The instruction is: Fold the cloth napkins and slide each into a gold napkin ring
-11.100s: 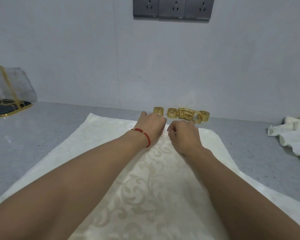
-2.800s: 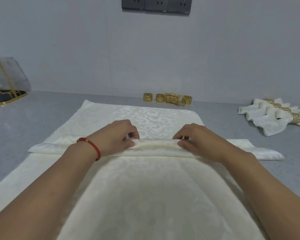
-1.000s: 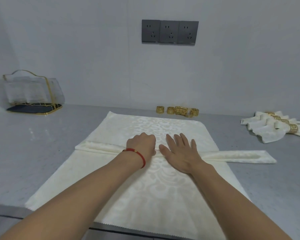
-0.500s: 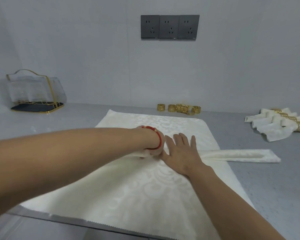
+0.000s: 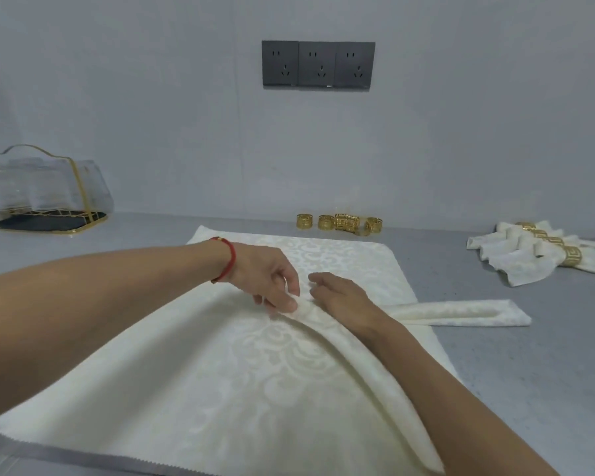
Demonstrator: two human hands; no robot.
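Left hand (image 5: 267, 281), red cord bracelet (image 5: 228, 259) at the wrist, reaching across from the left, fingers curled downward, fingertips and thumb pinching the bend of the folded napkin strip (image 5: 354, 359) near the middle of the spread cloth (image 5: 200, 372). Right hand (image 5: 340, 297) flat beside it, palm down, fingers straight and close together, pressing the strip just right of the bend; released, nothing grasped. Hands almost touching at the fold.

Strip bent into a V at the pinch: one arm running out to the right past the cloth's edge onto the grey counter (image 5: 529, 372), lying flat; the other arm running toward the near right, along the right forearm, ending close to the bottom of the view. Underneath, the cream patterned cloth spread square on the counter, near edge at the counter's lip.

Five loose gold napkin rings (image 5: 339, 222) in a short row beyond the cloth's far edge, against the wall, well apart from both hands. Finished napkins (image 5: 536, 259) already in gold rings piled at the far right. Clear gold-rimmed holder (image 5: 45, 197) at the far left. Three dark wall sockets (image 5: 318, 64) above.
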